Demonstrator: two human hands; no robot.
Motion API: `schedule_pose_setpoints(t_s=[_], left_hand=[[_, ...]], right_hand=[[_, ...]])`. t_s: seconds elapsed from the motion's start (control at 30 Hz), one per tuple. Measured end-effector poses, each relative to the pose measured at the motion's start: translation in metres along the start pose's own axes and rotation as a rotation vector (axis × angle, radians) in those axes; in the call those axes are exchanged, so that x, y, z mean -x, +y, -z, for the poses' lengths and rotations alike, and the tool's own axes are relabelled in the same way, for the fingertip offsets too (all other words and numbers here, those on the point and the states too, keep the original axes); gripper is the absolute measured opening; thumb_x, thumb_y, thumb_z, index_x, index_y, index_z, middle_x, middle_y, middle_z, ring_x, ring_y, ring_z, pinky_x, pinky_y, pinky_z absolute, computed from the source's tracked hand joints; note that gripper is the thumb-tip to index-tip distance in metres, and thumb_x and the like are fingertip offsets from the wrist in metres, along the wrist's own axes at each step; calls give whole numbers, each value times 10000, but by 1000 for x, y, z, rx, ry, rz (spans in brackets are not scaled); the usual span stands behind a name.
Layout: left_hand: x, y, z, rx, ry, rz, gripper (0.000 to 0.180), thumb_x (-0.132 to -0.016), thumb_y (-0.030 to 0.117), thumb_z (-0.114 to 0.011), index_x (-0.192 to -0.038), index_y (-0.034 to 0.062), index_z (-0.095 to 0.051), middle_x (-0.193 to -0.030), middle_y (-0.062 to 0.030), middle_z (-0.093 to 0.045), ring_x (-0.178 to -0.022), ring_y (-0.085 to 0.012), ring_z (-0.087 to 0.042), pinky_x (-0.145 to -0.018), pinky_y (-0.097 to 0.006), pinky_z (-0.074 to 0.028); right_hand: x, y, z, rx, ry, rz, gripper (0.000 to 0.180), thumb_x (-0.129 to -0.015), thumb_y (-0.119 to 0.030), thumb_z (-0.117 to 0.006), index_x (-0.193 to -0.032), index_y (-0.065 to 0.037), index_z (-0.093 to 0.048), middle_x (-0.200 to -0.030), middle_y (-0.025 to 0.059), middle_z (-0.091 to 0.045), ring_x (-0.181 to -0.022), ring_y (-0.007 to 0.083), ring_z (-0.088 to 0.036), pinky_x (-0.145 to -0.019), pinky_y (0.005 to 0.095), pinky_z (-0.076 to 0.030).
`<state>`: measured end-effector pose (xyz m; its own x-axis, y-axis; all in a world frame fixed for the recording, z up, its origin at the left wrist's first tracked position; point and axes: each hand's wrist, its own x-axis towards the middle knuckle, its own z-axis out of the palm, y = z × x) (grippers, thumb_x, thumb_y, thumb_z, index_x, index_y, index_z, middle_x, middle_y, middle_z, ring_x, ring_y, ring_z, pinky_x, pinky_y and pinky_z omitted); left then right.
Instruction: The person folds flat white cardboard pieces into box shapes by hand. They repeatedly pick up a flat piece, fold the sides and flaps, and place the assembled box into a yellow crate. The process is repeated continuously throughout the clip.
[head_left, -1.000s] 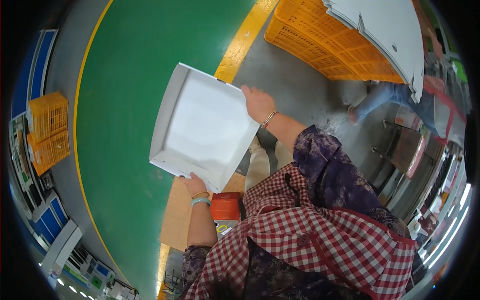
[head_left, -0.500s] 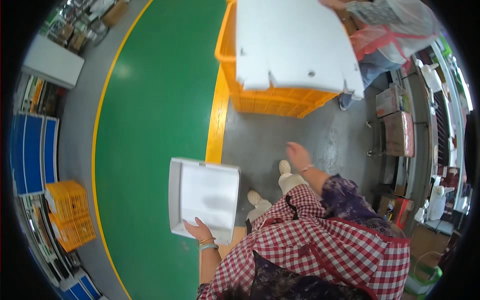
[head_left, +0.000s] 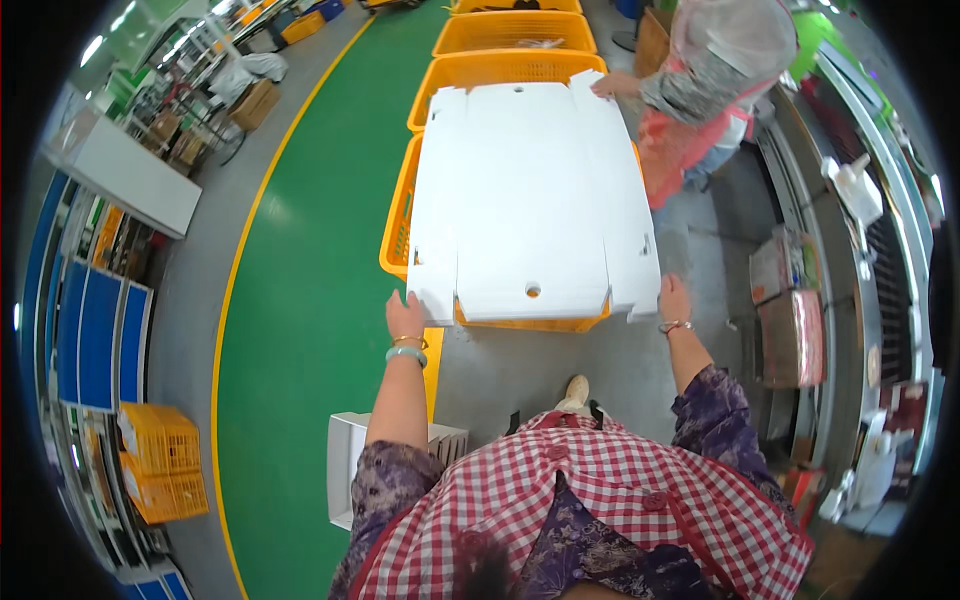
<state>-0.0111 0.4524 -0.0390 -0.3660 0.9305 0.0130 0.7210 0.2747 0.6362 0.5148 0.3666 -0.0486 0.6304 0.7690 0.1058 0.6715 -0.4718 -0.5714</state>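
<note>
A flat white cardboard sheet (head_left: 525, 190) lies across the top of the yellow crate (head_left: 397, 225), the left hand (head_left: 405, 316) with its fingers closed on the sheet's near left corner, just off the crate's near end. The right hand (head_left: 676, 300) is at the sheet's near right edge, beyond the crate's right side, though whether its fingers grip cannot be told. A co-worker's hand (head_left: 617, 86) touches the far right corner, and a white box (head_left: 345, 460) sits nearer the person than the crate, to its left.

bright, even light; slim white lamps (head_left: 91, 50) upper left; soft sheen on glossy green floor (head_left: 300, 260); black, bowed rim.
</note>
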Motion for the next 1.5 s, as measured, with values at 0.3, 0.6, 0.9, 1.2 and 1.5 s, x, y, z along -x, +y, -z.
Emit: schedule_pose_setpoints(t_s=[0.3,0.6,0.9,1.2,1.5], left_hand=[[-19,-22,29,-104,-136,44,523,-857,341,-533,-1183,-67,-519,-1172,-295,-548,-1108,-447,-500,-958,-470,-410],[-17,-24,27,-46,-110,-61,387,-821,277,-593,-1010,-58,-555,-1091,-285,-564,-1007,-434,-532,-906,-479,-428],[-9,-8,14,-119,-44,-2,542,-781,327,-638,-1139,-53,-490,-1207,-252,-499,-1115,-419,-472,-940,-480,-414],[-46,-26,40,61,-167,14,404,-778,266,-658,-1068,-8,-593,-882,-175,-624,-773,-316,-616,-707,-412,-500],[-73,69,178,1485,-618,152,438,-774,52,-645,-1192,-33,-545,-911,-63,-627,-792,-123,-583,-675,-246,-473]], right_hand=[[70,-97,16,-173,159,148,337,-918,-283,-526,-1094,-1,-587,-929,209,-647,-838,402,-605,-798,465,-482],[49,-74,15,-23,5,130,418,-881,-309,-578,-1158,5,-575,-1076,221,-618,-1016,372,-582,-881,453,-460],[65,-78,-16,171,-15,-86,597,-842,-336,-609,-1286,31,-453,-1172,239,-568,-1108,403,-513,-931,453,-437],[32,-60,6,-80,66,76,484,-808,-219,-641,-1231,-15,-522,-831,168,-646,-794,317,-624,-738,425,-493],[-13,-150,129,-1244,-494,-164,357,-860,-153,-522,-1175,8,-567,-989,91,-661,-864,171,-647,-767,306,-545]])
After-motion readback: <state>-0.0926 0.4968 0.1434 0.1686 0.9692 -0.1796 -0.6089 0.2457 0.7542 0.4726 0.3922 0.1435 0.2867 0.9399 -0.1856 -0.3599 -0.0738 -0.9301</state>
